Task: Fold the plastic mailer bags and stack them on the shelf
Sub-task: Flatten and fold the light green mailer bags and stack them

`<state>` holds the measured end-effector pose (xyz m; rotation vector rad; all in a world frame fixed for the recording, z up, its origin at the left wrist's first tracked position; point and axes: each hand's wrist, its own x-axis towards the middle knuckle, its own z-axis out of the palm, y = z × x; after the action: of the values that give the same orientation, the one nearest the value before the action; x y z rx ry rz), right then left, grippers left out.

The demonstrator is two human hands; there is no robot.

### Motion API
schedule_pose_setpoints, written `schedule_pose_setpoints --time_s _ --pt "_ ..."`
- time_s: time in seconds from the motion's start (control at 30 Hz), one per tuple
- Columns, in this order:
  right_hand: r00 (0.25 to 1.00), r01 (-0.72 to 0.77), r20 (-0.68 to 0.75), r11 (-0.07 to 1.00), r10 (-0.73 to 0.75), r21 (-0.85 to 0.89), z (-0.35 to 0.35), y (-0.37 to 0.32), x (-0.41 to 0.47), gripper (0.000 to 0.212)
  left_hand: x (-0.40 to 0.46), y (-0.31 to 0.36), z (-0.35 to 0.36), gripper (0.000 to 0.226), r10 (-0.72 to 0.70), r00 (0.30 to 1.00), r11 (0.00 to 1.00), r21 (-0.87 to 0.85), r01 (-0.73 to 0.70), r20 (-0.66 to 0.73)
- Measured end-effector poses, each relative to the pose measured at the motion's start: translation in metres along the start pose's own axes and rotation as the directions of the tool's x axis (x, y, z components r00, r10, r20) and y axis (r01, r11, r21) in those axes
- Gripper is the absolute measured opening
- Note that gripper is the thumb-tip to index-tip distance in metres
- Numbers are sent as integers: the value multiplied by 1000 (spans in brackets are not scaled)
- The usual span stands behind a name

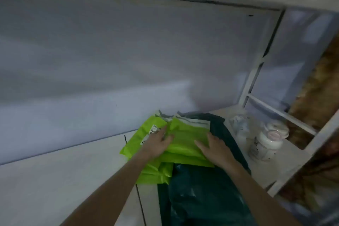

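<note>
the lime-green mailer bag (187, 137) lies folded on top of the pile at the back of the white shelf (64, 180), close to the pale wall, its plastic smooth and faintly glossy with soft creases and a grey-white sealing strip along its far edge. the left hand (157, 143) rests flat on its left part with fingers stretched out and spread, grasping nothing; the right hand (214, 148) lies flat on its right edge, fingers straight and together, likewise holding nothing. under it and skewed to the left sits a second green mailer (139, 141) with a white printed label, the print too blurred to read, and more green plastic pokes out below the left forearm. beneath all of these spreads a dark teal bag (201, 194), wrinkled and shiny, running towards the viewer and cut off by the bottom edge. to the right, apart from the bags, stands a round white plastic jar (264, 143) with a pinkish mark on its lid; behind it is a crumpled, translucent thing i cannot make out. the whole scene is dim and smeared.
</note>
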<state>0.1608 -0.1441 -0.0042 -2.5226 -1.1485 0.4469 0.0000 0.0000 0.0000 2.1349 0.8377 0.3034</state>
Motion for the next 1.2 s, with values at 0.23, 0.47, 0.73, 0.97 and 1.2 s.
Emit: schedule_pose_setpoints --time_s 0.23,0.47,0.73,0.97,1.2 --pt "1000 1 -3 1000 -1 -14 11 3 6 81 14 -3 15 74 -33 999 992 124 28 40" --pt "985 118 -143 980 -95 163 8 -2 1 71 14 0 18 64 3 999 999 46 -1 -50" --pt "942 282 -289 865 -168 415 2 -17 -6 74 2 10 10 60 -20 969 954 -294 -55 -245" --pt "921 365 -341 717 -186 594 -2 -51 -17 95 -15 12 -31 67 -262 932 733 -679 23 -252" --pt "918 398 -282 630 -280 667 4 -112 -45 104 -64 -8 -80 18 -217 912 706 -701 -100 -348"
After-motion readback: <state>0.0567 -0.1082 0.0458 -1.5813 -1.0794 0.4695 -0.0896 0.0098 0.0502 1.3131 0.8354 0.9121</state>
